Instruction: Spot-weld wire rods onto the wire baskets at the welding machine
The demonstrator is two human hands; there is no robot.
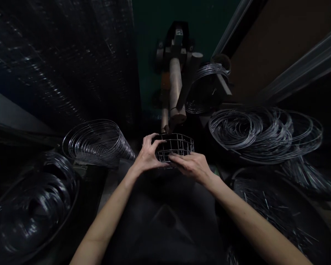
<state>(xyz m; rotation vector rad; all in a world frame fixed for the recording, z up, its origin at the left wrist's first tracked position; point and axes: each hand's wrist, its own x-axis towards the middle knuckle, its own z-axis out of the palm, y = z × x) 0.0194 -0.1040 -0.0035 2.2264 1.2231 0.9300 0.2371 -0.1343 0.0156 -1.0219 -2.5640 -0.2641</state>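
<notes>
A small round wire-mesh basket (179, 144) sits under the arm of a dark machine (175, 88) at the centre. My left hand (148, 155) grips the basket's left side, fingers curled over its rim. My right hand (192, 166) lies against the basket's near wall, fingers pressed along the wire. Both forearms reach in from the bottom of the view.
A coil of wire rings (99, 141) lies at the left, with darker coils (30, 206) below it. More loose wire rings (264, 134) pile up at the right and another bundle (206, 86) hangs beside the machine. A bin of short wire pieces (276, 209) stands at the lower right.
</notes>
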